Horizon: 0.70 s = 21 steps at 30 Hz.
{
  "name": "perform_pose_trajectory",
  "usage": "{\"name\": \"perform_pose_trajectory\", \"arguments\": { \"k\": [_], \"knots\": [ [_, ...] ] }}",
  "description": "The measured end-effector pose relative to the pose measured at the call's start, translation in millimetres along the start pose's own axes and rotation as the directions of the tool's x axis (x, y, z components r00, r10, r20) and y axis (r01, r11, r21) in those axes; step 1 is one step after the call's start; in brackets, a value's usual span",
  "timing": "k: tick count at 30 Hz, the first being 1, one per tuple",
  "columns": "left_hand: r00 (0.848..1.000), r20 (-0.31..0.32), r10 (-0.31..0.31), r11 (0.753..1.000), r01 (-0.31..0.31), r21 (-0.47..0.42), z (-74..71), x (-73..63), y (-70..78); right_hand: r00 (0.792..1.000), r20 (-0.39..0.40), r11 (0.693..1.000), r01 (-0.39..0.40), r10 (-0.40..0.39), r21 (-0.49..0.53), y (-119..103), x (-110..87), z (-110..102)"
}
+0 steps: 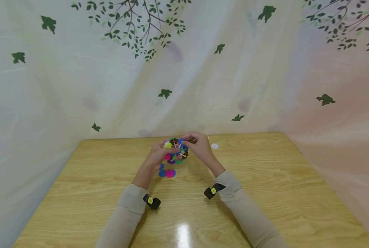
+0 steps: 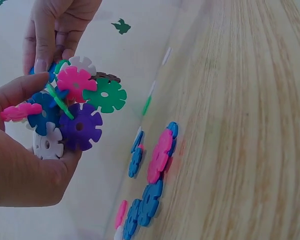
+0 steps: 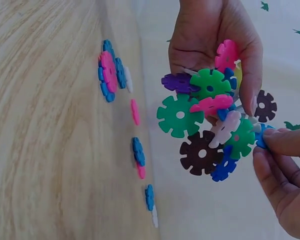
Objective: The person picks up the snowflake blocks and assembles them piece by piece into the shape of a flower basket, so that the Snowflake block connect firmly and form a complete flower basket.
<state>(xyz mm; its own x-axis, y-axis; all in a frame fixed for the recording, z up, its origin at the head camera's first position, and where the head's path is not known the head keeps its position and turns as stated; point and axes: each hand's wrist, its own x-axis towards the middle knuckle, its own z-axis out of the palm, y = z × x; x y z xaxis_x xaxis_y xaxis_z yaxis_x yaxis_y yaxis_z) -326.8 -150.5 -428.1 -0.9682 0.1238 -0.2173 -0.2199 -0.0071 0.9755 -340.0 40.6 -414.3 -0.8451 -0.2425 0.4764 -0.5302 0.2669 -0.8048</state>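
Observation:
My left hand [image 1: 157, 154] grips a ball-like cluster of notched plastic discs [image 1: 178, 160], raised over the far part of the table. Many colours are slotted together in it: a purple disc [image 2: 80, 127], a green disc [image 3: 180, 115], a dark brown disc [image 3: 202, 153], and pink, white and blue ones. The left thumb lies across the cluster's side. From the right, my right hand [image 1: 200, 144] pinches a blue disc [image 3: 263, 137] between thumb and fingers, right at the cluster's edge. The pinching fingers partly cover that disc.
Loose discs lie on the wooden table [image 1: 265, 179]: a pink disc [image 1: 170, 173] and a blue disc [image 1: 162, 173] below the left hand, a white disc [image 1: 215, 146] to the right, and several more towards the back edge. Behind the table hangs a printed curtain [image 1: 197, 75].

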Motion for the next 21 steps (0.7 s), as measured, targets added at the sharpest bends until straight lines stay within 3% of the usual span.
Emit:
{"name": "perform_pose_trajectory", "arguments": {
  "k": [6, 10, 13, 15, 17, 21],
  "knots": [
    [1.000, 0.006, -0.023, 0.999, 0.023, -0.047, 1.0, 3.9, -1.0, 0.998, 0.062, 0.997, -0.024, 0.029, -0.080, -3, 1.8, -8],
    [0.999, -0.023, -0.024, 0.996, 0.021, -0.085, -3.9, 5.8, -1.1, 0.994, 0.094, 0.993, -0.043, 0.054, -0.114, -7, 0.2, -10],
    [0.998, -0.053, -0.018, 0.992, 0.011, -0.123, -9.5, 6.8, -0.5, 0.984, 0.166, 0.989, -0.038, 0.062, -0.146, -10, -5.4, -7],
    [0.997, -0.074, -0.012, 0.990, 0.002, -0.139, -12.7, 6.9, 0.2, 0.966, 0.251, 0.986, -0.024, 0.065, -0.163, -11, -9.7, -3],
    [0.996, -0.085, -0.010, 0.988, -0.004, -0.155, -15.2, 7.4, 1.2, 0.934, 0.351, 0.984, 0.002, 0.062, -0.180, -9, -13.9, 1],
    [0.994, -0.107, -0.007, 0.985, -0.011, -0.171, -16.9, 8.4, 2.3, 0.844, 0.531, 0.976, 0.045, 0.078, -0.214, -2, -20.7, 12]
  ]
}}
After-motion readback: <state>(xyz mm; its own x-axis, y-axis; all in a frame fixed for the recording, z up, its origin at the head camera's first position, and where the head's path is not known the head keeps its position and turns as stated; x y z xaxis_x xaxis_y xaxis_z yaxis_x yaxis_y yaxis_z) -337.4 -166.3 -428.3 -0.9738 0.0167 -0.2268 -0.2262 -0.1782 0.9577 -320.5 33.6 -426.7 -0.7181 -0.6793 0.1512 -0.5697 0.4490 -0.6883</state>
